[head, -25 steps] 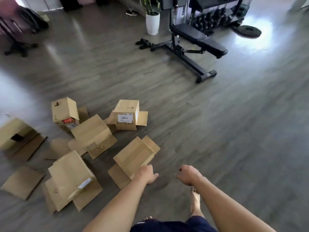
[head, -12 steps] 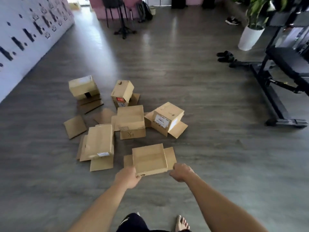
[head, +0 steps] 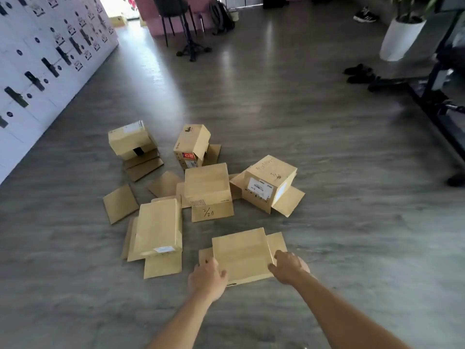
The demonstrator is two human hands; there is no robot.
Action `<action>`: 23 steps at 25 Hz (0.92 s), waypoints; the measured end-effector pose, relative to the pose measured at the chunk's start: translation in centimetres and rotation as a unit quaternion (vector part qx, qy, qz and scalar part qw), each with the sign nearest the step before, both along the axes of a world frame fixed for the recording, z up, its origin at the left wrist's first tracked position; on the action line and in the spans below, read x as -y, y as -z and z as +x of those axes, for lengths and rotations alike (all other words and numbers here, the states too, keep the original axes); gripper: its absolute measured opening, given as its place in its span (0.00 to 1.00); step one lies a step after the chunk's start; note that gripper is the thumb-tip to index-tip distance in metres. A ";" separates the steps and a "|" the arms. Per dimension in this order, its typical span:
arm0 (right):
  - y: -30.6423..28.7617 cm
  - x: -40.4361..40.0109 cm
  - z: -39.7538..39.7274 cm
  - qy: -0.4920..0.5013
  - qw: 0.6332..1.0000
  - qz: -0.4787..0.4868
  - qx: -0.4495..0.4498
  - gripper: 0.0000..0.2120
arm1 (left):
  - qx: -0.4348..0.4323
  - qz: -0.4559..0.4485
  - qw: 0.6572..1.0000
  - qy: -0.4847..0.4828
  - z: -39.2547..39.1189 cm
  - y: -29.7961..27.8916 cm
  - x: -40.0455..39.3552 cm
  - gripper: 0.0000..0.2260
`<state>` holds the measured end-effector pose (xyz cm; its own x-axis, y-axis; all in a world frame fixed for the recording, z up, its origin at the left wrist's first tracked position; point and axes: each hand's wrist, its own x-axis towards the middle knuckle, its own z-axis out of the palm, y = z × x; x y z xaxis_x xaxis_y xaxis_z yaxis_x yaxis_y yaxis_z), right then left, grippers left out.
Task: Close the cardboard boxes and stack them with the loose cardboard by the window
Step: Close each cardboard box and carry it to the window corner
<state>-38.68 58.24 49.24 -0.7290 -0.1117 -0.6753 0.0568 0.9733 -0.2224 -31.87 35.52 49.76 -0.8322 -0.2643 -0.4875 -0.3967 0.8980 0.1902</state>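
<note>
Several brown cardboard boxes lie upside down on the grey floor with flaps splayed out. The nearest box sits just in front of me. My left hand touches its near left corner, and my right hand curls against its right side by the flap. Behind it lie a flat box with a white label, a box marked "2/20", a labelled box, a box with a red sticker and a far-left box. A loose cardboard sheet lies at the left.
A white wall of lockers runs along the left. A black stool and a backpack stand at the back. A potted plant, shoes and a black bench frame are on the right.
The view has swung left and closer to the boxes. Both hands have reached forward and come into contact with the nearest box, one on each side.
</note>
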 end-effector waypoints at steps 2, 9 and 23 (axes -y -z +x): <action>5.4 0.1 -2.0 0.008 1.000 -0.002 -0.009 0.22 | -0.007 -0.010 1.000 -0.023 -2.1 4.9 0.3 0.21; 29.1 2.0 -6.6 0.077 0.995 -0.025 -0.060 0.32 | -0.027 -0.067 0.994 -0.077 -5.3 27.5 3.3 0.30; 53.1 4.0 -13.2 0.206 0.959 -0.141 -0.134 0.45 | -0.097 0.193 0.926 -0.311 -12.4 53.1 9.5 0.54</action>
<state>-51.86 54.29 -3.91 -0.8936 0.0718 -0.4431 0.3277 0.7790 -0.5345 -44.30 26.00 -3.38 -0.6590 -0.5592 -0.5030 -0.7391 0.3577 0.5707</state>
